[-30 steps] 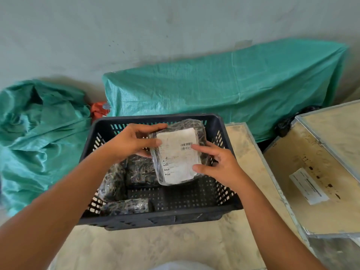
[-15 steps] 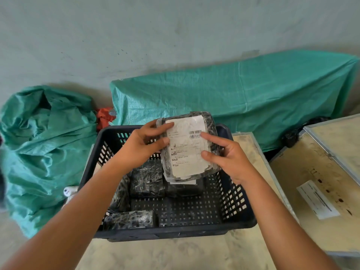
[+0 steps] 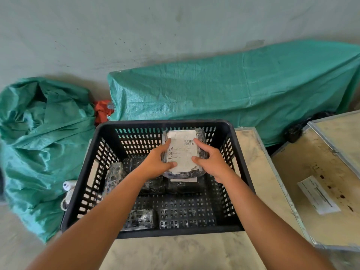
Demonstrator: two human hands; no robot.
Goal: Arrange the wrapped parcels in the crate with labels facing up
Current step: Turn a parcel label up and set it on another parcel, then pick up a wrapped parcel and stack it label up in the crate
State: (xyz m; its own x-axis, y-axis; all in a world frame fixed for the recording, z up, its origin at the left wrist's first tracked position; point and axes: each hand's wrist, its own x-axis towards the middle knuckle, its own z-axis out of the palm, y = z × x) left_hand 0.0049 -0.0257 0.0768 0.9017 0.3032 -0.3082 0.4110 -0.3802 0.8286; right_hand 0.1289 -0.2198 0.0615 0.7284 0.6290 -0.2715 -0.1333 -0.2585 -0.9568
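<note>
Holding a labelled parcel (image 3: 184, 152) over the far right part of the black plastic crate (image 3: 83, 172), both hands on it. Left hand (image 3: 155, 163) grips the left edge, right hand (image 3: 211, 160) the right edge; fingers (image 3: 200, 144) of each are curled around the parcel, thumbs lying on the white shipping label (image 3: 182, 152). Label faces up, barcode toward the far right.

Parcel sits above another wrapped parcel (image 3: 184, 185) whose white label strip shows just below it. Cannot tell whether the two are touching.

Other contents: a dark wrapped parcel (image 3: 148, 172) to the left, mostly behind the left wrist; one parcel leaning against the left wall (image 3: 113, 177); one small parcel (image 3: 139, 219) at the near edge. No labels visible on these three. Crate stands on a pale wooden tabletop (image 3: 185, 252).

Judgement on the step: lower the parcel flat, keeping it level so the label stays uppermost, and square it with the one beneath. Release both sides together; the wrap looks slick, so a one-sided release may let it slide or tip. The three unlabelled-side parcels likely need turning afterwards.
</note>
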